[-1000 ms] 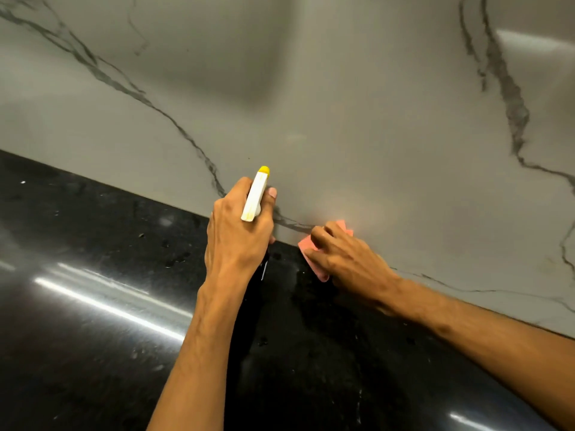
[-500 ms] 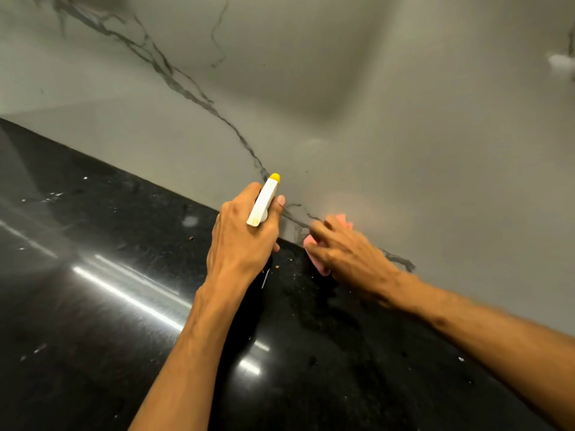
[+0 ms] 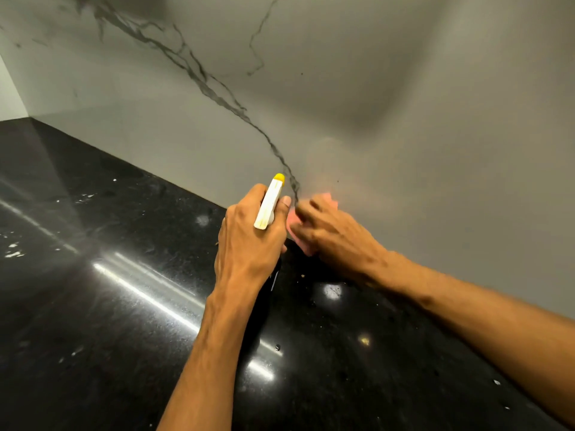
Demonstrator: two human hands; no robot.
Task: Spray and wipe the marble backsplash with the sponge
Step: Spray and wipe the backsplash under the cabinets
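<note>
Since half a second ago the head view has swung left: I now get the corner where the marble backsplash (image 3: pixel 404 119) meets a pale side wall (image 3: pixel 9 88), and more of the black counter (image 3: pixel 93 275). Right hand (image 3: pixel 333 234) has slid left with the pink sponge (image 3: pixel 330 199) and now sits just beside the left hand (image 3: pixel 249 241); the two were a bit further apart before.

Left hand: fingers wrapped round the neck of a spray bottle (image 3: pixel 268 206), firm grip. White spray head sticks up between the fingers, and its yellow nozzle (image 3: pixel 279 178) points up at the backsplash. The bottle's dark body hangs below the hand, hard to separate from the counter. I can't tell whether the trigger is squeezed.

Right hand: motion-blurred, fingers bent over the sponge, holding it against the backsplash low down, right at the seam with the counter. Sponge mostly covered; pink shows above the fingers and at the hand's left edge. I see a faint pink glow on the marble just above it.

Backsplash is grey-white and glossy. A dark vein (image 3: pixel 217 94) runs from upper left down to the spot between the two hands.

Counter is polished. A bright light streak (image 3: pixel 149 287) crosses it under the left forearm. White specks (image 3: pixel 12 250) lie scattered at far left, and a few more sit near the right forearm.
</note>
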